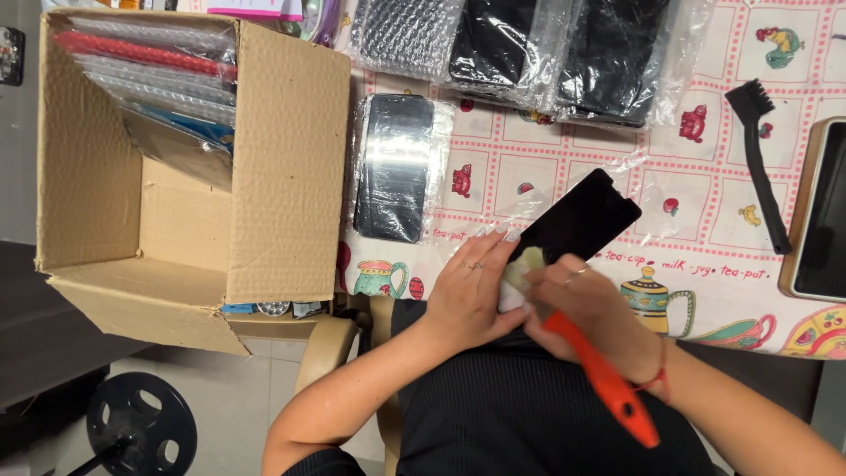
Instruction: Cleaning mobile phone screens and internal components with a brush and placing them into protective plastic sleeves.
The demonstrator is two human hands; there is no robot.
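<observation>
A flat black phone screen panel (582, 216) is held tilted over the table's near edge. My left hand (471, 286) grips its lower end from the left, with a pale slip of material under the fingers. My right hand (590, 308) holds a tool with an orange handle (608, 379) against the same lower end; the tool's tip is hidden by my fingers. A loose clear plastic sleeve (656, 181) lies on the tablecloth behind the panel.
An open cardboard box (291, 176) with bubble-wrapped packs stands at the left. A wrapped black panel (395, 167) lies next to it, more wrapped stacks (564, 48) at the back. A black brush (760, 159) and a wood-framed dark tray (815, 216) sit at the right.
</observation>
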